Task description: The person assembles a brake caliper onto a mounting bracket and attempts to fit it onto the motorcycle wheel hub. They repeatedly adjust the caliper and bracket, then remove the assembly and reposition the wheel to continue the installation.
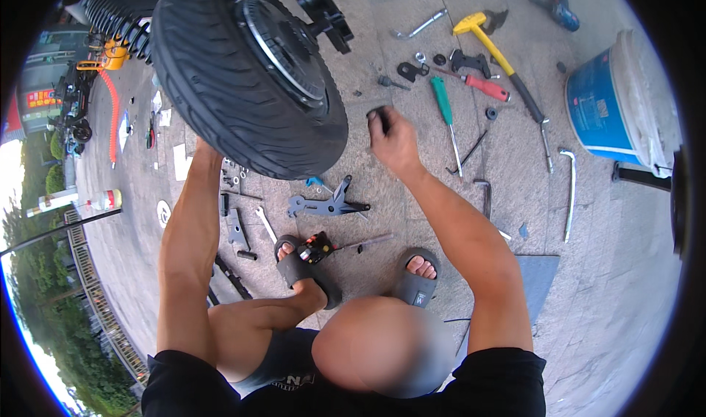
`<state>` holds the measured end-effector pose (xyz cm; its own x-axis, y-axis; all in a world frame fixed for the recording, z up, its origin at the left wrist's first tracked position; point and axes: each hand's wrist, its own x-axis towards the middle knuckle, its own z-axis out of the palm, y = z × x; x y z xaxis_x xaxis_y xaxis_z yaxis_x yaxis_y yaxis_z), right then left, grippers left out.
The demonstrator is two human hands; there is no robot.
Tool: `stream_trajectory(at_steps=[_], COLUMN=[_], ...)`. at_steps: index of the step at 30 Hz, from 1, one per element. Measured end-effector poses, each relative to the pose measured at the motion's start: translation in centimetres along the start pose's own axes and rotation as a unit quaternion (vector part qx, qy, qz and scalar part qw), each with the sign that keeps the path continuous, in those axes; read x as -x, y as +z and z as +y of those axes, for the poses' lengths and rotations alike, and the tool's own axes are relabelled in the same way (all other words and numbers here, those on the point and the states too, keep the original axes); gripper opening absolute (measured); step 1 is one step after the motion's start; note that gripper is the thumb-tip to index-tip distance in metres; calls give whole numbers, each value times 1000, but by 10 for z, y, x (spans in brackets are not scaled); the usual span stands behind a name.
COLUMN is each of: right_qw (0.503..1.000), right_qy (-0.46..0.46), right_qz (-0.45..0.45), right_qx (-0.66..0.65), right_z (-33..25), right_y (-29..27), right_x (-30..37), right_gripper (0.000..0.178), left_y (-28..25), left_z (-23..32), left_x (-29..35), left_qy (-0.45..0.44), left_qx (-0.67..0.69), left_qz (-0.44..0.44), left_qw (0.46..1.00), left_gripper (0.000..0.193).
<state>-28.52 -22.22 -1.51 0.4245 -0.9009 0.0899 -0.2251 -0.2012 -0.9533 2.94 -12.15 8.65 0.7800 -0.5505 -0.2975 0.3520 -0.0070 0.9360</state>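
A black rubber tyre [235, 101] on a metal-rimmed wheel hub [285, 49] hangs in front of me at the upper left. My left hand [207, 149] reaches up at its lower left side; the tyre hides the fingers. Right of the tyre, apart from it, my right hand [393, 143] is held with its fingers curled together. Something dark shows at the fingertips, either a small part or grease; I cannot tell which. A green-handled screwdriver [442, 102] lies on the paving to the right of that hand. Below the tyre lies a dark grey metal bracket [323, 206].
Right: a yellow hammer [506, 62], red-handled screwdriver [487, 87], L-shaped wrench [569, 196] and blue-and-white bucket [604, 108]. Near my feet: a spanner [266, 224] and black-and-red tool [318, 248]. Above hang a coil spring [118, 26] and black caliper-like part [329, 20]. Left: an orange coiled hose [113, 115].
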Motion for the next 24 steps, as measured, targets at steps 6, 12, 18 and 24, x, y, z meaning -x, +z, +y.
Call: stream_trajectory(at_steps=[6,12,18,24], right_qw=[981,992,997,992], right_qy=[-2,-19,19,65], right_qz=[111,107,77,104], right_qx=[-159,-64,-8,-27], right_z=[-61,-94,-85,-112], right_y=[4,-2,-8,-18], right_x=[-66,-87,-98,-79], right_gripper=[23,25,39,56], left_y=[-26,-19,0,0], left_z=[-29,-55,-48,-34], left_x=[-19,-35,-19,-7], left_qy=[20,193,272,246], left_qx=[7,-176,-179,-198], left_qz=[-4,83,83,64], left_qw=[1000,962,942,947], left_gripper=[37,41,46,48])
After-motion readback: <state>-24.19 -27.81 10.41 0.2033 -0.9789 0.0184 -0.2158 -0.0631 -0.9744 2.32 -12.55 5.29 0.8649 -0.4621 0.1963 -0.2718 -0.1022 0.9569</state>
